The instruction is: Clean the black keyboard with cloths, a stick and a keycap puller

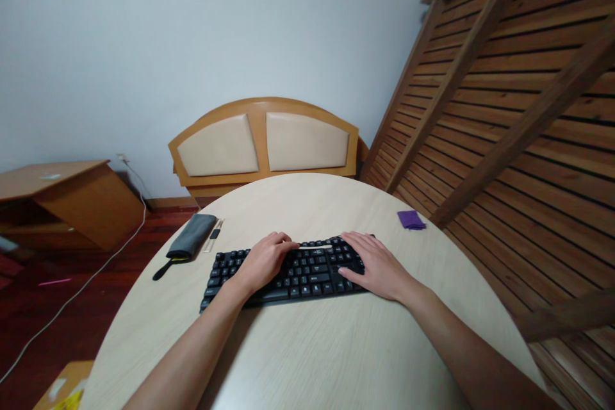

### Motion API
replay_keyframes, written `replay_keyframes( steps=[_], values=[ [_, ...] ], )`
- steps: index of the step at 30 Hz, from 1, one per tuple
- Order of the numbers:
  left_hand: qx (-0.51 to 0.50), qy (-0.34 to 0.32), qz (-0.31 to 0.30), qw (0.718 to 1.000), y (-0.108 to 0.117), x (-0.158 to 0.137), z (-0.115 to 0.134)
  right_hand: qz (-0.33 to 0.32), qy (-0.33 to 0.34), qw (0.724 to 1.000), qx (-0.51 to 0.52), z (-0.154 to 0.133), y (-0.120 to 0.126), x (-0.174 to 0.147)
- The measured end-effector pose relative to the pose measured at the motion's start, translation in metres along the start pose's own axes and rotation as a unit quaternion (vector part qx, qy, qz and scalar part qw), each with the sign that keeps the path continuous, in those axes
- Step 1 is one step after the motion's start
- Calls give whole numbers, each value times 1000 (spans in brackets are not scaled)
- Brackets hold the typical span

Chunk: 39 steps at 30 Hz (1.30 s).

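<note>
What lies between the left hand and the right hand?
Part of the black keyboard, and a thin white stick extending from the left hand toward the right hand; the head view shows this.

Got a bluish-white wall point(269, 25), an arched wooden headboard point(260, 125) with two cream padded panels point(307, 141) in front, a huge slatted wooden panel point(509, 128) slanting up the right, plus a low wooden cabinet point(98, 205) on dark-red flooring point(113, 282), left. Kinda soft, dim light tbh.
</note>
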<state>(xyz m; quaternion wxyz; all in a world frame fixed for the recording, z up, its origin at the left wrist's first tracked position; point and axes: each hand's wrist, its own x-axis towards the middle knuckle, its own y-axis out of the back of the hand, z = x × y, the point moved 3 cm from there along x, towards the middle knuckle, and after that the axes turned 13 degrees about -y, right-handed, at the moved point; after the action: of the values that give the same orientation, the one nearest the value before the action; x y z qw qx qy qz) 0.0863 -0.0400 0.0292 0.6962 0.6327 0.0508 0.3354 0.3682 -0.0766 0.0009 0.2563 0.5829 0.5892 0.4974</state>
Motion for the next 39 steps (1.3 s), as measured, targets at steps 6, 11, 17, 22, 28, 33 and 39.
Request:
replay_keyframes(
  steps=[6,11,17,22,28,33,39],
  values=[
    [-10,0,-11,1000,4,-2,-3,3,4,1000,5,1,0,0],
    [-8,6,-14,1000,10,-3,-5,-5,-5,1000,-5,-1,0,0],
    [-20,15,-34,999,17,-6,-10,-4,0,1000,0,-1,1,-1],
    [-22,19,-42,999,24,-12,-16,-3,-1,1000,2,-2,1,-1],
    [-37,35,-42,998,26,-27,-22,0,-2,1000,2,-3,3,0],
    [-32,53,-41,997,27,-42,-25,-5,-4,1000,-4,-3,2,0],
    [-9,71,-25,997,34,-63,-25,-6,-5,1000,0,0,0,0]
  ],
)
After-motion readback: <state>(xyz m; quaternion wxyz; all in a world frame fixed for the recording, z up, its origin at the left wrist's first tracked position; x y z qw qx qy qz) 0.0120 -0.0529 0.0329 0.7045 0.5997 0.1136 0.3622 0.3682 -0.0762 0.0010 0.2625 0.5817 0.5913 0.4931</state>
